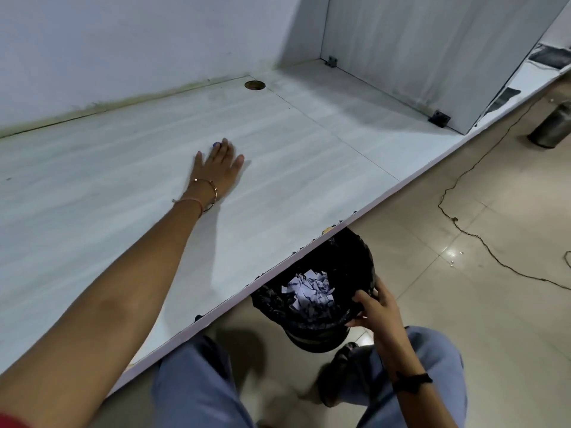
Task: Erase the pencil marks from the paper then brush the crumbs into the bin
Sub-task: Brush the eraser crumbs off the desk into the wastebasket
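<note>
resting palm-down on the desk [123, 168], the left hand [217, 163] lay flat with its fingers straight and spread, the arm stretched out across the pale surface. a small blue item [216, 144] showed just at the fingertips; what it was could not be told. a thin bangle [211, 189] and a thread band circled the left wrist. crumbs on the desk surface could not be made out.

the right hand [374, 307] gripped the near rim of the bin [346, 257], fingers curled over the edge and thumb on the outer wall. a black band [414, 379] sat on the right wrist. the bin was black, lined with a black bag, and stood tilted against the front edge of the desk, its far rim tucked under that edge and its mouth open just below the desk top. crumpled paper [310, 288], white with dark marks, lay inside the bin.

position of other parts:
- a round cable hole [255, 85] sat in the desk near the back wall.
- an upright white partition [401, 41] stood on the desk to the right, fixed by two dark brackets [438, 118] at its base.
- a thin cable [482, 242] trailed over the tiled floor [494, 304] to the right of the bin.
- a metal cylinder [553, 128] stood on the floor at far right.
- the person's legs, in blue-grey trousers [197, 384], showed below the desk edge, either side of the bin.
</note>
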The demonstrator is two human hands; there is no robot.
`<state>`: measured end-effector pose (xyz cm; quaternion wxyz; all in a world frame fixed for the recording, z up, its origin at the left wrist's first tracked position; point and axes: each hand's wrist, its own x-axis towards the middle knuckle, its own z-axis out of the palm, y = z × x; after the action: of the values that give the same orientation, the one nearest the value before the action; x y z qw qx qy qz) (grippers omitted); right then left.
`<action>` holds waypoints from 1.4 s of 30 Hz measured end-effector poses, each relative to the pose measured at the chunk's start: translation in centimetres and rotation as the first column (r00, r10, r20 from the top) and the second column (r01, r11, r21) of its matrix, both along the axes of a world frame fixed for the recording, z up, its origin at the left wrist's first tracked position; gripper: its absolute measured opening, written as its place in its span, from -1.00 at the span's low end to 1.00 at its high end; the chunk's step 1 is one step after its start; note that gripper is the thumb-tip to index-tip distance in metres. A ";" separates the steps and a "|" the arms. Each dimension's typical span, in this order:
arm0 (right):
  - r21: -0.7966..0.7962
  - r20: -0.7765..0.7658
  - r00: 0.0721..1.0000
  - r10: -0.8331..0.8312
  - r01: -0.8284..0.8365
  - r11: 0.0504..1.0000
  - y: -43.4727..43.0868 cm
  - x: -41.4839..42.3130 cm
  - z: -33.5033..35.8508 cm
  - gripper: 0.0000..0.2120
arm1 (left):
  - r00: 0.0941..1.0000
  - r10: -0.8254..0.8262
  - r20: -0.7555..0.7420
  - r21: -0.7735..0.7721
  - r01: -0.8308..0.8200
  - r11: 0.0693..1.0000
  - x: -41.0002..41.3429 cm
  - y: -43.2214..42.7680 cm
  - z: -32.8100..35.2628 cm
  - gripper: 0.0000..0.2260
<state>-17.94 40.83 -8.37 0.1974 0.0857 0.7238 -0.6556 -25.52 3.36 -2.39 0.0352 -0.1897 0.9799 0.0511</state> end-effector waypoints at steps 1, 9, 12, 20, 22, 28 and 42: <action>0.004 0.001 1.000 0.001 -0.001 1.000 0.1 0.0 -0.1 -0.60 | 1.000 0.019 -0.012 0.023 -0.018 1.000 -0.5 -0.2 0.2 -0.51; -0.011 -0.022 1.000 -0.008 0.008 1.000 0.8 -0.1 -0.2 -0.60 | 0.969 -0.230 -0.091 0.022 0.233 0.972 -1.4 6.0 1.1 -0.55; -0.026 -0.028 1.000 -0.001 0.001 1.000 0.9 -0.1 -0.2 -0.63 | 0.800 -0.497 -0.336 0.108 0.557 0.824 3.0 12.1 1.4 -0.66; -0.023 -0.019 1.000 -0.001 0.001 1.000 1.4 -0.6 -0.7 -0.61 | 0.916 -0.381 -0.129 0.013 0.386 0.923 3.2 6.0 2.1 -0.47; -0.022 -0.018 1.000 -0.008 0.008 1.000 1.4 -0.6 -0.7 -0.59 | 0.952 -0.289 -0.103 -0.036 0.287 0.957 1.6 2.7 1.2 -0.58; -0.016 -0.032 0.999 -0.004 0.004 1.000 1.5 -0.6 -0.4 -0.56 | 0.941 -0.293 -0.169 0.107 0.313 0.944 -1.0 6.4 2.3 -0.53; -0.012 -0.021 1.000 -0.016 0.016 1.000 1.4 -0.3 -0.4 -0.61 | 0.949 -0.311 -0.056 0.121 0.316 0.941 2.6 7.8 0.9 -0.55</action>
<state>-18.20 42.21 -8.81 0.1851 0.0835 0.7212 -0.6623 -22.95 11.14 -1.47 0.0373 -0.0279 0.9927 0.1113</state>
